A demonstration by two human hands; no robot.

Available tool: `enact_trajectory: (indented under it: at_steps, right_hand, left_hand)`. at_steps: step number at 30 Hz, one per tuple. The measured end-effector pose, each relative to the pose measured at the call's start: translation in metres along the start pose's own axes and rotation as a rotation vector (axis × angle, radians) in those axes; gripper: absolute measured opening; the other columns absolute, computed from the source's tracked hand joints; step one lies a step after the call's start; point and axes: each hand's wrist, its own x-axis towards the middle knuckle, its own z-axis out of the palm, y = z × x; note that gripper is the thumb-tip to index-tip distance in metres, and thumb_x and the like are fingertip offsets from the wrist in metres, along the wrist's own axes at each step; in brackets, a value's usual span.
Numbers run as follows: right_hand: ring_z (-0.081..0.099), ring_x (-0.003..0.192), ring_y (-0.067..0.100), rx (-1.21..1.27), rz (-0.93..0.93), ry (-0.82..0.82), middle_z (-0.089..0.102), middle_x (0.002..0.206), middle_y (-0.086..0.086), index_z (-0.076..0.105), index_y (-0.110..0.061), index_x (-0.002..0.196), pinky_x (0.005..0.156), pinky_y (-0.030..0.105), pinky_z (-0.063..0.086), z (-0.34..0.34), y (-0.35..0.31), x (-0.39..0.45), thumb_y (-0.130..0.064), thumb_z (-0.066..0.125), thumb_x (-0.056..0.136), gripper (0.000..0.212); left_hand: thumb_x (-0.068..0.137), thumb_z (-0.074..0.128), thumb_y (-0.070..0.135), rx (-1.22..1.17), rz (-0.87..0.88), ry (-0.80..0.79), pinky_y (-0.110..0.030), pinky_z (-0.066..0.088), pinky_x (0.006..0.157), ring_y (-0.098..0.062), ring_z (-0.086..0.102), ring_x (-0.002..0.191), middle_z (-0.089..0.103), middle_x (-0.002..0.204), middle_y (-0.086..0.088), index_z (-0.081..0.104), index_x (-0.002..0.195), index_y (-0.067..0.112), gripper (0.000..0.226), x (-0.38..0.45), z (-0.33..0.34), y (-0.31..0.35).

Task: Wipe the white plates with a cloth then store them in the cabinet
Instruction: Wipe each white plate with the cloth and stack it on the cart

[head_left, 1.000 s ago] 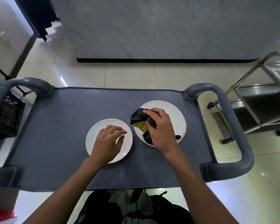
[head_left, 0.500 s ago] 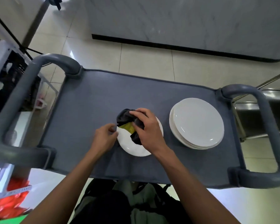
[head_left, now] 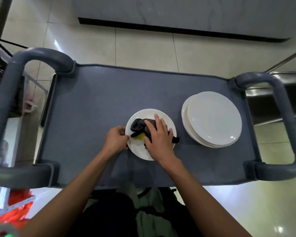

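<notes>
A single white plate [head_left: 149, 115] lies near the middle of the grey cart top [head_left: 96, 103]. On it sits a crumpled dark grey cloth [head_left: 139, 125] with a yellow patch. My right hand [head_left: 158, 135] lies over the cloth and presses it onto the plate, fingers spread and slightly bent over it. My left hand [head_left: 115, 140] pinches the plate's left rim. To the right stands a stack of white plates [head_left: 212, 118].
The cart has thick grey handles, the left handle [head_left: 10, 93] and the right handle [head_left: 287, 117]. A steel trolley [head_left: 270, 93] stands at the far right. Red items [head_left: 17, 207] lie low at the left. A marble wall base [head_left: 178, 14] runs beyond the tiled floor.
My right hand carried the cloth from the right-hand plate stack onto the single plate. My left hand shifted from the plate's top to its left rim. The view swung left.
</notes>
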Motion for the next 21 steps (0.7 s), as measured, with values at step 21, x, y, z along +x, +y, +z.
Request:
enact_trajectory:
  at_steps: [21]
  right_hand:
    - [0.033,0.137,0.028,0.129,0.108,0.112,0.030,0.156,0.000,0.046,-0.030,0.143,0.104,0.053,0.041,-0.003,0.009,0.001,-0.028,0.059,0.091,0.054]
  left_hand:
    - [0.097,0.049,0.002,-0.345,-0.132,-0.370,-0.055,0.059,0.085,-0.032,0.071,0.102,0.074,0.111,-0.013,0.068,0.117,0.015,0.031,0.004,-0.004,0.016]
